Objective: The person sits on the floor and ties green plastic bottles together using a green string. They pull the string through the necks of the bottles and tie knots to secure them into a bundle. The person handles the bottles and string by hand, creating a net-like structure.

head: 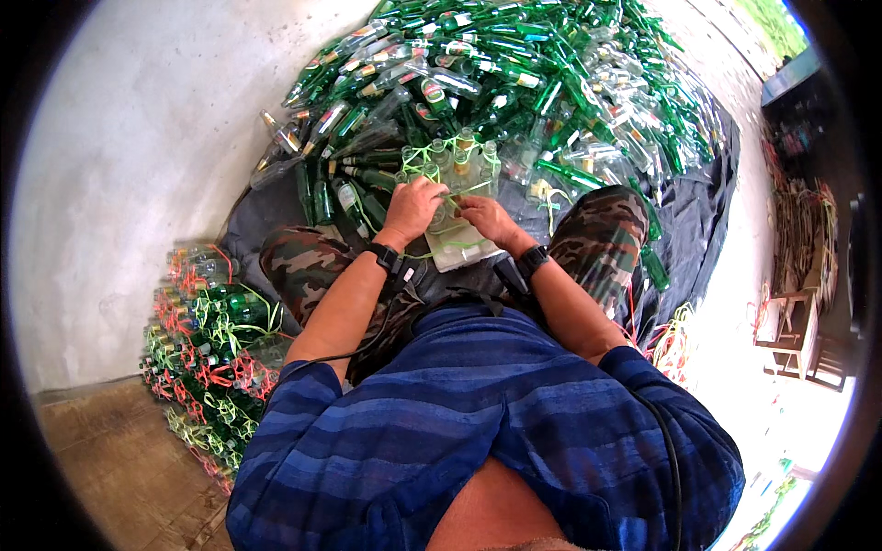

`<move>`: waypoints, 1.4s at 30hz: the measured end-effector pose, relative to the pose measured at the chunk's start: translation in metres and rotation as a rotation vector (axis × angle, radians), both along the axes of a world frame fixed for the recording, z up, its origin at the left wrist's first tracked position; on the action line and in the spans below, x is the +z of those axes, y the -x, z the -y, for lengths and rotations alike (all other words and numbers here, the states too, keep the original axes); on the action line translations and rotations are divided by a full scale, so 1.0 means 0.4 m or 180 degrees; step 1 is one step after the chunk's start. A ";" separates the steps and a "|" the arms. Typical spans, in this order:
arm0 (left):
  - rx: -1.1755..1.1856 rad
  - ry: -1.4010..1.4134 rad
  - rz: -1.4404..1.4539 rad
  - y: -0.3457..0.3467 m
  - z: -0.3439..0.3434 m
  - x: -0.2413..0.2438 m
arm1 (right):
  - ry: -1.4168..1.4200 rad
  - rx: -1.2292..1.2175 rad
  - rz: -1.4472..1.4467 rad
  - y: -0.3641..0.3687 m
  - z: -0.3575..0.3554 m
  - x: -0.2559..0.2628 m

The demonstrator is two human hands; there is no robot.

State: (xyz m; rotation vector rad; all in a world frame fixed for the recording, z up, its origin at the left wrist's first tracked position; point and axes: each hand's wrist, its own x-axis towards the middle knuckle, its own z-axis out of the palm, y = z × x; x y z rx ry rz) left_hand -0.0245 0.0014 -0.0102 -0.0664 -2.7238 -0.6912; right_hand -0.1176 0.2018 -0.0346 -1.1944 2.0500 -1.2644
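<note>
Between my knees several clear glass bottles (pixel 486 169) stand upright in a close group. Light-green plastic twine (pixel 475 190) winds around their necks. My left hand (pixel 415 206) is at the group's near left side, thumb and fingertips pinching the twine. Close by on the right, my right hand (pixel 488 217) also has a strand between its fingers. The exact grip of the fingertips is small and partly hidden. Under and in front of the bottles lies a pale flat slab (pixel 458 256), crossed by a loose strand of the twine.
A large heap of green and clear bottles (pixel 510 69) rises ahead on a black sheet (pixel 713 200). Bundled bottles tied with red and green twine (pixel 213 344) stand at left by a pale wall (pixel 131 172). Loose twine (pixel 672 344) lies at right, near a wooden chair (pixel 789 330).
</note>
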 end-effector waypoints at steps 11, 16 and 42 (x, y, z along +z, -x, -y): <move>0.0034 -0.0050 0.0080 0.007 0.004 0.003 | -0.0001 0.0301 -0.1092 0.010 -0.031 -0.026; 0.0031 -0.0123 0.0060 0.007 0.007 0.000 | 0.0079 0.0362 -0.1336 0.007 -0.032 -0.025; 0.0337 -0.0032 -0.0160 0.004 -0.026 -0.008 | 0.0377 -0.0789 0.3334 -0.027 0.006 0.154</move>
